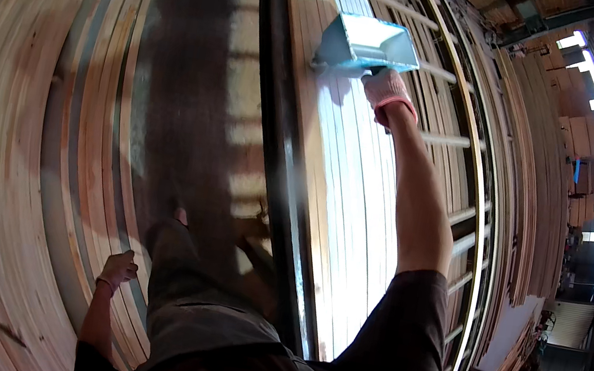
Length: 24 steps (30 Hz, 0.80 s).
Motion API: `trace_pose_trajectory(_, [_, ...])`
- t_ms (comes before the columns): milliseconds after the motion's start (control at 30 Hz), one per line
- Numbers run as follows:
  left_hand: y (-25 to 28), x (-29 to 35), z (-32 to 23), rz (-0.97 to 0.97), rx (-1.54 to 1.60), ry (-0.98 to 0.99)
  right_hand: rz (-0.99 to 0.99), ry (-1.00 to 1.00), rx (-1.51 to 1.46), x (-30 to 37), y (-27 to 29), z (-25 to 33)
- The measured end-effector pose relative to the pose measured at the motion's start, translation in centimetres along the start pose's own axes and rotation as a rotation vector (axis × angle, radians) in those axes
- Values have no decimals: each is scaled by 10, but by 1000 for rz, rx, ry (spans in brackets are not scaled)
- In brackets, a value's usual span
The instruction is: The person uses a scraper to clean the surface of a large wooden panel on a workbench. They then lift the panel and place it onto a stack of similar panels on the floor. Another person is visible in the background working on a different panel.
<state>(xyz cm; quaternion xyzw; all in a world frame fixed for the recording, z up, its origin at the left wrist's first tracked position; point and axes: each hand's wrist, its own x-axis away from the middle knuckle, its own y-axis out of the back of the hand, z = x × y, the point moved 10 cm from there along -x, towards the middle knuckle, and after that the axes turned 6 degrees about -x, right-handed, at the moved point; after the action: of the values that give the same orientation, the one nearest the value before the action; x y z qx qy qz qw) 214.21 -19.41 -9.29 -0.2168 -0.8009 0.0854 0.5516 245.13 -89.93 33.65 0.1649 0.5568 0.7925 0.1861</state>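
My right hand [386, 89], in a pale glove with a pink cuff, grips the handle end of a blue-grey metal scoop [365, 43] held out over a long run of pale wooden boards [348, 186] on a roller rack. The scoop's open mouth rests against the board surface. My left hand [119, 268] hangs bare at my side, fingers curled loosely, holding nothing, next to stacked planks on the left.
A dark floor strip [192, 105] runs between the left plank stack [6, 137] and a black rail [278, 159] edging the boards. Metal rollers [465, 214] cross the rack on the right. More timber stacks [547, 149] and a bright open doorway lie far right.
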Motion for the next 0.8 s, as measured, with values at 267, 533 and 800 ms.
trace_pose_trajectory(267, [-79,-78,-373,-278,-281,-218,-3,6,23,-244,-19,84])
trace_pose_trajectory(533, [-55,-114,-472,-186,-368,-409,64,58,-81,-435,-51,190])
trace_pose_trajectory(800, [-7,-132,-549,-283,-238,53,2,-73,-200,-423,-38,217])
